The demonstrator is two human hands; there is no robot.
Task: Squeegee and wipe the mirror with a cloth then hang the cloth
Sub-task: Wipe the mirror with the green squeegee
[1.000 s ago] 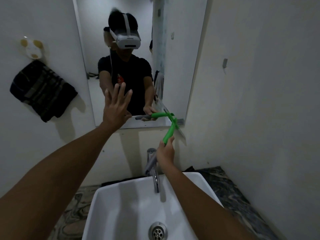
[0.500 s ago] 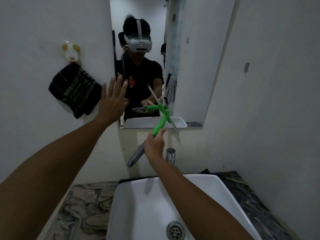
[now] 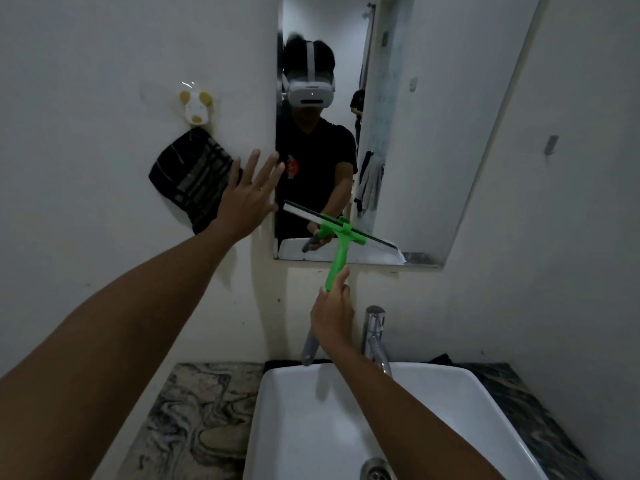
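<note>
Dark striped fabric, the cloth (image 3: 194, 176), hangs in soft folds on the white wall at the left, under a small white hook (image 3: 196, 107) with rounded yellow ears. Just right of it the left hand (image 3: 247, 195) is raised, palm toward the wall, fingers spread wide and holding nothing; its fingertips reach the left edge of the mirror (image 3: 433, 140), and whether they touch the glass cannot be told. That mirror is a tall frameless pane, reflecting the person in a white headset and dark shirt.

Across its lower part lies the squeegee (image 3: 341, 233): a bright green plastic handle and crossbar carrying a long straight blade, tilted down to the right against the glass. The right hand (image 3: 332, 318) is closed around the lower end of the handle, with a grey grip end sticking out below the wrist.

Below, a glossy white basin (image 3: 450, 393) with squared corners holds nothing but its metal drain (image 3: 375, 471). A chrome tap (image 3: 375, 336) stands behind it, and swirled grey marble countertop (image 3: 194, 414) flanks it.
</note>
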